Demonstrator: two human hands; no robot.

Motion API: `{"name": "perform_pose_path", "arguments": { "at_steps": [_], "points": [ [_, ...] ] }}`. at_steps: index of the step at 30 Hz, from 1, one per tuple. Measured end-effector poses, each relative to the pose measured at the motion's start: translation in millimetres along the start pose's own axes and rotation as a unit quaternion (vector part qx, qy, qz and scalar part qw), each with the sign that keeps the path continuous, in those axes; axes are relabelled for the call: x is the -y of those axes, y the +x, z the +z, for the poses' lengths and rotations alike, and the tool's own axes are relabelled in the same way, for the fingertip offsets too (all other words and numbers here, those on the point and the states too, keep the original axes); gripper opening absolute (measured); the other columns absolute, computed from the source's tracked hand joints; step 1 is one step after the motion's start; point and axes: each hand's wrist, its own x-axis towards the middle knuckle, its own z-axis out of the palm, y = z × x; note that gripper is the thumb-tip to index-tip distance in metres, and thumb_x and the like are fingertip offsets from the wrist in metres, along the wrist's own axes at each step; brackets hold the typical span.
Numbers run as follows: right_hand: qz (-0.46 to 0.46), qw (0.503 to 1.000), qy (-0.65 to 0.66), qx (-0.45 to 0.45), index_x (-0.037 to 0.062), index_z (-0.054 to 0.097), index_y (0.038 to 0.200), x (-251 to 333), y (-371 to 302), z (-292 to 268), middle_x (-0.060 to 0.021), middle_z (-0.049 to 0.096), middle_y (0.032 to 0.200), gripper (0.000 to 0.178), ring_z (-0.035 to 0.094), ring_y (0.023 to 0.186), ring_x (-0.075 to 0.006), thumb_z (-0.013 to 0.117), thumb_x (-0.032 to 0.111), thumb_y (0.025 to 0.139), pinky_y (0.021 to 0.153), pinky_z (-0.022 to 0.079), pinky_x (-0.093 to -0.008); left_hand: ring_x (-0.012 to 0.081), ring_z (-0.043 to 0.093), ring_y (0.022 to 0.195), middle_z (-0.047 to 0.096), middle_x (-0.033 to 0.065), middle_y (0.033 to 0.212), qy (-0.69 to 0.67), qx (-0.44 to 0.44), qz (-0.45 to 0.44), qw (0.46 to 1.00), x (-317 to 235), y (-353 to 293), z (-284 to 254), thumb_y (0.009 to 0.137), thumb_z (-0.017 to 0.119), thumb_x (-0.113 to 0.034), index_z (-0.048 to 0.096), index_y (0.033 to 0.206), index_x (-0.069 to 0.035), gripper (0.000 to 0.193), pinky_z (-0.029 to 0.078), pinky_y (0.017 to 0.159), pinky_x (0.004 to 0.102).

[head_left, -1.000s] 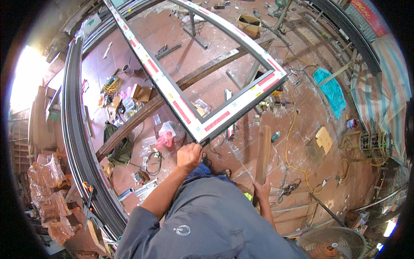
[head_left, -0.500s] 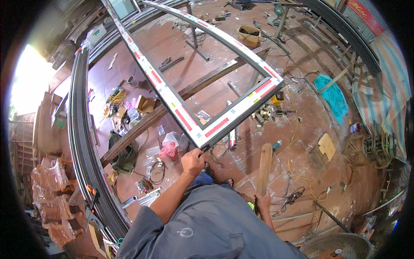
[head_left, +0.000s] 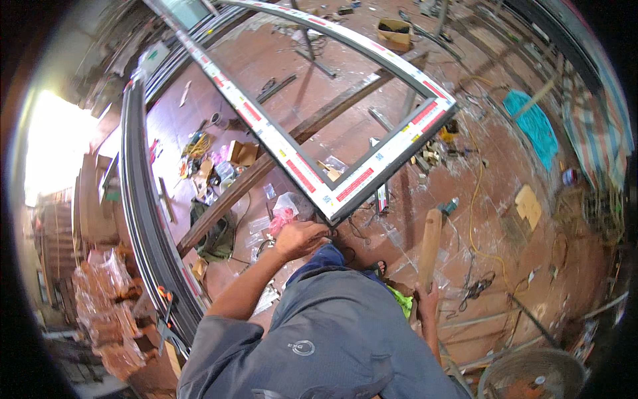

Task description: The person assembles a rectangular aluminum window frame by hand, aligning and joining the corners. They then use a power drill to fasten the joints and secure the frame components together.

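Note:
My left hand (head_left: 300, 241) is at the near corner of a long metal frame (head_left: 355, 184), its fingers closed at the corner's underside; the fingertips are partly hidden. The frame has dark edges and is covered with white protective film bearing red and yellow marks. It lies tilted across a brown beam (head_left: 229, 194), its far end reaching toward the top of the view. Down at my right side, my right hand (head_left: 426, 299) is wrapped round the lower end of a flat wooden board (head_left: 430, 249), which points up and away from me.
Dark metal profiles (head_left: 136, 179) run along the left side. On the floor lie plastic bags (head_left: 284, 214), a backpack (head_left: 211, 233), a yellow cable (head_left: 474, 219), a blue-green sheet (head_left: 531, 126) and a cardboard box (head_left: 393, 34). A round fan (head_left: 531, 376) stands at lower right.
The whole view has shifted, so the frame and both hands appear further right. My left hand stays at the frame's corner, and my right hand keeps the wooden board.

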Motion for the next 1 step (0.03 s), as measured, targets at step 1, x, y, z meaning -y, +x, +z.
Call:
{"name": "perform_pose_path", "arguments": {
  "at_steps": [1],
  "points": [
    [-0.002,0.999,0.041,0.000,-0.0013,0.055,0.137,49.7,-19.9,13.7,-0.0216,0.069,0.123,0.065,0.067,0.108,-0.0275,0.084,0.026,0.086,0.098,0.052,-0.0409,0.0323,0.073,0.081,0.072,0.0105,0.092,0.023,0.046,0.022,0.998,2.4,2.3,-26.1,0.092,0.079,-0.032,0.071,0.114,-0.013,0.030,0.059,0.069,0.0411]
  ]
}}
